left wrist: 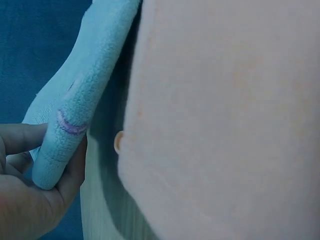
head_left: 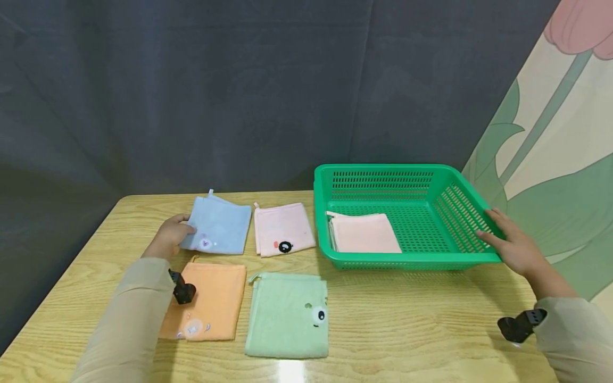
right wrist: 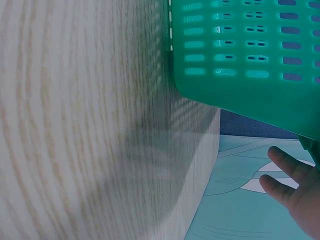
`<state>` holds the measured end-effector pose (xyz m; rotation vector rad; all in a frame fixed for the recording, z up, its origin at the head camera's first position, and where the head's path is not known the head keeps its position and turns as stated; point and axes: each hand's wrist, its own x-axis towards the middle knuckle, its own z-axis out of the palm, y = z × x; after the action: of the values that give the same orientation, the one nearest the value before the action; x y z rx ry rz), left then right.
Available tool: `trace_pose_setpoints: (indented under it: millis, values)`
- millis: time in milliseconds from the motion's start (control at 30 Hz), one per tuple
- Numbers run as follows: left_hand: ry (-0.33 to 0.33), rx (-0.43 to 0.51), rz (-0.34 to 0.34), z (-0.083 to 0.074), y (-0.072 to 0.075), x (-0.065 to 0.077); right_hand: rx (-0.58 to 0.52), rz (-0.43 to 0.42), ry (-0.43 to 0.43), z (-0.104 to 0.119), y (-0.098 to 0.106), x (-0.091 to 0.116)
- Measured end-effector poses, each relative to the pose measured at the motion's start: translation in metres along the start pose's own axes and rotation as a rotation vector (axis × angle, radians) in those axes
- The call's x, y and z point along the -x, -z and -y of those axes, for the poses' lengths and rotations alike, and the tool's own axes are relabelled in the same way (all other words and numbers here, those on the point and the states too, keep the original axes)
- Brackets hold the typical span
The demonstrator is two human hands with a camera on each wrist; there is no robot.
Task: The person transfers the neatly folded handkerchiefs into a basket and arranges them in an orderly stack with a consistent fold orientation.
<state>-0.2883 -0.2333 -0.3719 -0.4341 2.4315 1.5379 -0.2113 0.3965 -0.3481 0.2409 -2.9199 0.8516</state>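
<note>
My left hand [head_left: 168, 236] pinches the left edge of a folded blue towel [head_left: 222, 226] at the back left of the table. In the left wrist view the thumb and fingers [left wrist: 75, 170] lie on either side of its folded layers. A folded orange towel [head_left: 217, 298] lies just in front, under the forearm. My right hand [head_left: 514, 247] holds the right rim of a green plastic basket [head_left: 407, 260], thumb over the inside and other fingers outside. Inside the basket, at its left, lies a folded pale pink towel [head_left: 366, 234] on top of other cloth.
Right of the blue towel lies a folded pink towel [head_left: 284, 229] with an eye pattern. A folded green towel [head_left: 287, 316] lies nearer the front. A dark cloth [head_left: 239, 96] hangs behind the wooden table [head_left: 407, 330]; a flower-patterned wall [head_left: 565, 159] stands at the right.
</note>
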Motion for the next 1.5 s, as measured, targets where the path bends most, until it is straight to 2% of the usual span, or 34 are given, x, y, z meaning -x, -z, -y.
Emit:
trace_pose_setpoints:
  millis: [233, 667, 1033, 1500]
  values:
    - [-0.042, 0.061, -0.002, -0.005, 0.001, 0.005, -0.003, -0.004, 0.002, 0.0, 0.0, 0.0]
    - [-0.128, 0.058, 0.001, -0.013, -0.001, 0.013, 0.0, -0.011, 0.007, 0.002, 0.0, 0.001]
    - [-0.238, 0.044, 0.005, -0.022, -0.001, 0.022, -0.009, -0.005, -0.005, 0.002, 0.0, 0.001]
    - [-0.316, 0.174, 0.049, -0.04, -0.008, 0.035, -0.002, -0.005, -0.007, 0.002, 0.001, 0.001]
